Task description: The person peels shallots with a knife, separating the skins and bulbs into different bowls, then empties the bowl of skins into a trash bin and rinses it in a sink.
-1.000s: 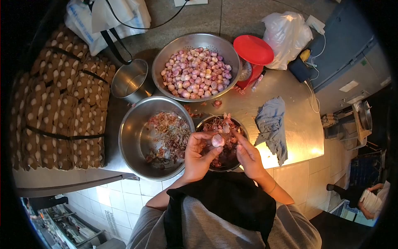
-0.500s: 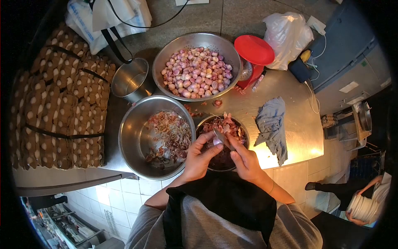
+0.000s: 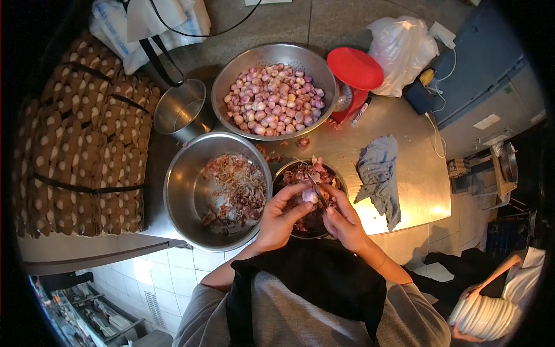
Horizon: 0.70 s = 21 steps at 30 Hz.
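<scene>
My left hand (image 3: pixel 281 217) is closed round a pale purple shallot (image 3: pixel 310 196), pinched between thumb and fingers. A small knife (image 3: pixel 317 189) is gripped in my right hand (image 3: pixel 345 222), its blade against the shallot's right side. Under both hands stands a metal bowl (image 3: pixel 343 180) with reddish-brown shallots and loose skins, partly hidden by my fingers. To the left, a wide steel basin (image 3: pixel 184 194) holds dry peelings and root ends (image 3: pixel 237 188). Beyond them, a steel colander (image 3: pixel 231 62) is heaped with peeled shallots (image 3: pixel 274 99).
A grey-blue cloth (image 3: pixel 378 176) lies right of the bowl, near a red scale (image 3: pixel 355 72) and a white plastic bag (image 3: pixel 402 55). An empty steel pot (image 3: pixel 182 110) and stacked egg trays (image 3: pixel 87 144) stand left. At lower right, a person carries white plates (image 3: pixel 484 317).
The knife has turned to a steeper angle across the shallot, and more of the shallot shows. The person with the plates has come closer, moving leftward in view.
</scene>
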Each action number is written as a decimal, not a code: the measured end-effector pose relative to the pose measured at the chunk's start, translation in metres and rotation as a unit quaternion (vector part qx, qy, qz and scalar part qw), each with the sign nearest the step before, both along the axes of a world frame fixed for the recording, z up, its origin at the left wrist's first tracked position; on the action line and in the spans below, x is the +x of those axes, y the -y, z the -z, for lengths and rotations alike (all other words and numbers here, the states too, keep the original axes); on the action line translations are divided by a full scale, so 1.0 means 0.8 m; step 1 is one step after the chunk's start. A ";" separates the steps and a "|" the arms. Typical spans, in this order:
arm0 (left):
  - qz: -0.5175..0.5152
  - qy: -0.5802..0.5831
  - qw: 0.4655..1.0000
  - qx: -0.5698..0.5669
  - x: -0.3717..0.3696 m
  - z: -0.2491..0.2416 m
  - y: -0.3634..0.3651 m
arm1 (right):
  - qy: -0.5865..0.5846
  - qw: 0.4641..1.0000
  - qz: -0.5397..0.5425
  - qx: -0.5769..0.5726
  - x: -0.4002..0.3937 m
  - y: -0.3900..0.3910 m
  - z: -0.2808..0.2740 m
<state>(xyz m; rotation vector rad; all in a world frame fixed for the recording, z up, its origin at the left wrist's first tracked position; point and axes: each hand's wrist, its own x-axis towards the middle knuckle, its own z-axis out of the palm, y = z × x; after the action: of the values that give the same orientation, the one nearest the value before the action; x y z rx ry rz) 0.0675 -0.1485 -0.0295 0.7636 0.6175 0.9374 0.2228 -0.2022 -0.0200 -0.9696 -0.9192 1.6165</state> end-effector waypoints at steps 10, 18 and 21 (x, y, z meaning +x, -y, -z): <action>-0.022 -0.099 0.993 0.063 0.002 -0.001 -0.002 | 0.015 0.999 0.021 -0.023 -0.009 -0.008 0.008; 0.025 0.047 0.997 -0.056 -0.006 0.009 -0.005 | -0.083 0.972 0.203 -0.087 0.066 -0.012 0.024; 0.033 0.064 0.992 -0.105 -0.007 0.004 -0.009 | -0.002 0.939 0.299 -0.168 0.102 -0.013 0.091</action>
<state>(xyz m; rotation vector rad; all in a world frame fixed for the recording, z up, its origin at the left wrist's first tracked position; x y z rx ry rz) 0.0620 -0.1416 -0.0330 0.5281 0.5660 0.8385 0.3048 -0.1920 -0.0927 -1.3267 -0.2870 1.2569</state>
